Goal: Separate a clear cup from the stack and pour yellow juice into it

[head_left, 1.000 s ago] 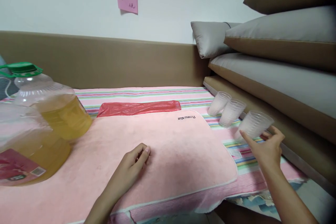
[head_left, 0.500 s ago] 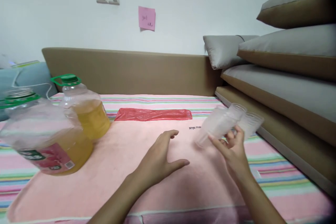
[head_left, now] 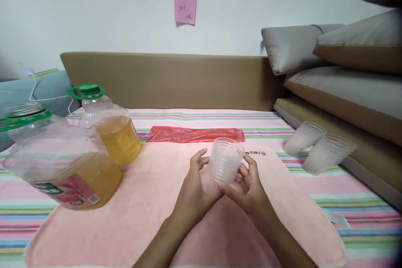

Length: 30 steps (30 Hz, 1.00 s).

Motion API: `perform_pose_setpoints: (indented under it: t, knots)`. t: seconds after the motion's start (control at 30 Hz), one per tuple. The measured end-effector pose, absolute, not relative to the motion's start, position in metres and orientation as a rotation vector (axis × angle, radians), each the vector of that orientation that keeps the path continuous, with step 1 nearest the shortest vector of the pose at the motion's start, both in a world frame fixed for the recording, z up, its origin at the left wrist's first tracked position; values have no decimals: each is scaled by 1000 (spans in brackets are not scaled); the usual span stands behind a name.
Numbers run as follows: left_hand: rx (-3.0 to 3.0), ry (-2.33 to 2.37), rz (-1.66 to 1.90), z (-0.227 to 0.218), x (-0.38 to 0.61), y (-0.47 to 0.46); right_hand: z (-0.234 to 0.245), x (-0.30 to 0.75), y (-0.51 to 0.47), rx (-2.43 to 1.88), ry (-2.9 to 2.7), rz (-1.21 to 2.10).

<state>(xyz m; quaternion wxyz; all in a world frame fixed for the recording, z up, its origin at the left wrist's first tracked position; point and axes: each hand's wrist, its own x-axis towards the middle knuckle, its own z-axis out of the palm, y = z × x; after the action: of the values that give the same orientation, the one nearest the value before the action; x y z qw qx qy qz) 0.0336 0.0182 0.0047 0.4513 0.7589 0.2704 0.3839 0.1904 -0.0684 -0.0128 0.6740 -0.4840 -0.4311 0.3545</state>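
Observation:
Both hands meet over the middle of a pink towel (head_left: 141, 213). Between them is a stack of clear plastic cups (head_left: 223, 161), held upright with its mouth up. My left hand (head_left: 196, 188) grips the stack from the left, and my right hand (head_left: 246, 186) grips it from the right and underneath. Two more clear cup stacks (head_left: 304, 137) (head_left: 328, 153) lie on their sides at the right, against the sofa base.
Two large oil jugs with green necks stand at the left: a near one (head_left: 59, 163) without a cap and a capped one (head_left: 108, 127) behind it. A red plastic bag (head_left: 194, 134) lies flat beyond the towel. Sofa cushions (head_left: 345, 88) are stacked at the right.
My right hand carried the cup stack from the right side to the centre of the towel and turned it upright. My left hand rose from the towel and took hold of it.

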Motion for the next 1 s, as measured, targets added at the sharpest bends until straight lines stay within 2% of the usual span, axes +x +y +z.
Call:
perform_pose_setpoints:
  t: [0.17,0.47,1.0]
  knots:
    - [1816,649,978,0,39,11,-15,193,-72,-1075,-967,810]
    - [2334,560,1169,-10,25,17,2,231,-88,-1069,-1084,382]
    - [2523,365,975,1,16,12,12,236,-98,-1133,-1178,481]
